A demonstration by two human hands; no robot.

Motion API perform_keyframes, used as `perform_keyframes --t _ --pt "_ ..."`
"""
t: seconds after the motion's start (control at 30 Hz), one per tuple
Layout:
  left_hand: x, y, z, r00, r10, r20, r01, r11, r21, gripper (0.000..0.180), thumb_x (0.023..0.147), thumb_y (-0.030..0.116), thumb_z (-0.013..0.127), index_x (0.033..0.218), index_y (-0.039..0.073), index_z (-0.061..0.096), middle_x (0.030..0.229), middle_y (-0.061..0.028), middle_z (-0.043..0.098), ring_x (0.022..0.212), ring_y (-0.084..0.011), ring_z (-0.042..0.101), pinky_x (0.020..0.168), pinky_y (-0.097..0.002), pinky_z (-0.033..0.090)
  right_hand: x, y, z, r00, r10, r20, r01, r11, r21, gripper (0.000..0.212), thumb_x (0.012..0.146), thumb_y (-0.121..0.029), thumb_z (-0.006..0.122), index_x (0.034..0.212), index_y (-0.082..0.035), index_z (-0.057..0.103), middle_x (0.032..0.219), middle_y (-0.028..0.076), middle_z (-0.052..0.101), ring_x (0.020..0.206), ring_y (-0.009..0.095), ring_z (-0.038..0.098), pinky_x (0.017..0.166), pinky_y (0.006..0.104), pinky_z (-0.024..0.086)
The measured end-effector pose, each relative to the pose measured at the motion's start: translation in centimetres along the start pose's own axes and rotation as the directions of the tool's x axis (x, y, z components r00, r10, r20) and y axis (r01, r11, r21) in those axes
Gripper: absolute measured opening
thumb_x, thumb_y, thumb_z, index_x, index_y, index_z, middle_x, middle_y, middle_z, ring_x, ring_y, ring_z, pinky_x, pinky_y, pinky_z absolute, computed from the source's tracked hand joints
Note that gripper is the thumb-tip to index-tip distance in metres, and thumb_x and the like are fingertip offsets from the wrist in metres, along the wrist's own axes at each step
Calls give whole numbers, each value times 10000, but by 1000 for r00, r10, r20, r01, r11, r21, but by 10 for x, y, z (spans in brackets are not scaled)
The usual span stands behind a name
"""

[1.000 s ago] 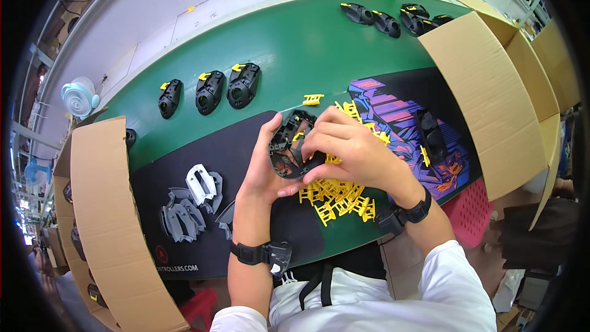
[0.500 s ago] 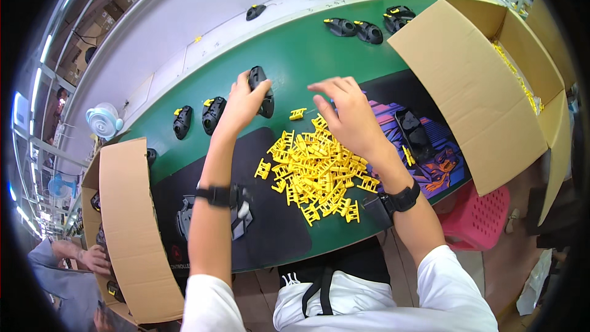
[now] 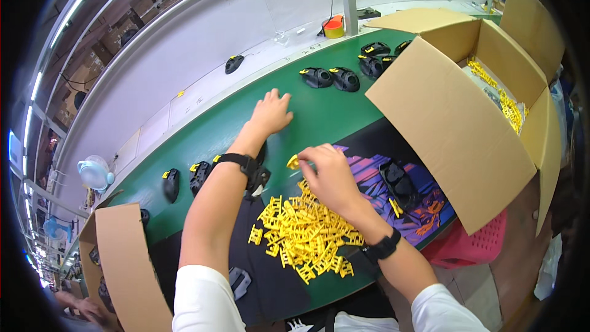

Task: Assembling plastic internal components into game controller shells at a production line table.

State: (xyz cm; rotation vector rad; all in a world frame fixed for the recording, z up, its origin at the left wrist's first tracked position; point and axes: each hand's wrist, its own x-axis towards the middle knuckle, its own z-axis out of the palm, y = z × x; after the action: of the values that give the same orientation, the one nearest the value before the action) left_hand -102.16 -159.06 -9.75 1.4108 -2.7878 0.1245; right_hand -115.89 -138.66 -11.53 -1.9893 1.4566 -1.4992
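My left hand (image 3: 272, 114) reaches over the green table, fingers apart, with nothing visible in it. Below its wrist, a black mouse shell (image 3: 262, 152) is mostly hidden behind my forearm. Between thumb and fingertips, my right hand (image 3: 329, 172) pinches a small yellow plastic piece (image 3: 294, 162). Right under that hand lies a heap of similar yellow ladder-shaped pieces (image 3: 307, 230). Black mouse shells with yellow parts stand left of my left forearm, among them one shell (image 3: 199, 177) and another (image 3: 171, 185). Farther off, past my left hand, sits a pair of shells (image 3: 316, 77).
An open cardboard box (image 3: 455, 129) at the right holds yellow pieces (image 3: 504, 101). At the left stands another box (image 3: 132, 258) with black shells inside. A black part (image 3: 398, 184) lies on the patterned mat (image 3: 424, 206). Another person's hand (image 3: 89, 308) shows at lower left.
My left hand has let go of the black mouse shell and moved farther out. My right hand has picked up a yellow piece. The view has shifted.
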Motion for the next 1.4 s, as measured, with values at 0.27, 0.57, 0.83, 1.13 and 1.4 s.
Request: perform_keyframes --t 0.27,0.57,0.83,1.13,1.4 --pt "114 21 45 968 17 -250 -78 969 -234 702 869 315 701 1501 165 436 1510 -261 380 1363 -453 415 1108 -520 405 7 10 -17 846 532 -38 -377 647 663 107 960 -35 628 1049 25 632 885 72 690 806 109 667 726 250 528" --pt "78 34 47 928 -180 -327 86 955 -283 611 774 363 817 1100 -99 584 1254 -263 476 1223 -449 459 954 -527 502 6 12 -24 816 571 91 -381 413 827 179 983 -11 578 1159 12 551 980 74 583 870 141 679 618 224 524" --pt "-59 50 -44 904 -412 110 104 -36 -994 467 1017 466 534 1244 62 593 1147 -75 675 998 -174 658 858 -368 522 10 6 -29 915 401 48 -276 535 798 173 932 -94 697 1056 22 662 940 42 713 821 74 652 681 222 487" --pt "-217 108 -28 883 -469 -8 -147 -261 -954 421 1039 234 459 1437 102 423 1101 39 611 560 36 281 464 -163 164 -10 -34 -20 968 176 180 -248 779 576 158 871 -85 739 998 9 726 887 75 745 788 105 674 686 253 521" --pt "-243 117 0 867 -452 -208 -294 -127 -947 658 1013 209 545 1548 6 220 1422 -128 448 1311 -203 450 1123 -366 340 -16 -50 -7 999 -31 -31 38 962 272 120 808 4 758 913 -27 709 778 75 649 672 180 654 578 286 509"
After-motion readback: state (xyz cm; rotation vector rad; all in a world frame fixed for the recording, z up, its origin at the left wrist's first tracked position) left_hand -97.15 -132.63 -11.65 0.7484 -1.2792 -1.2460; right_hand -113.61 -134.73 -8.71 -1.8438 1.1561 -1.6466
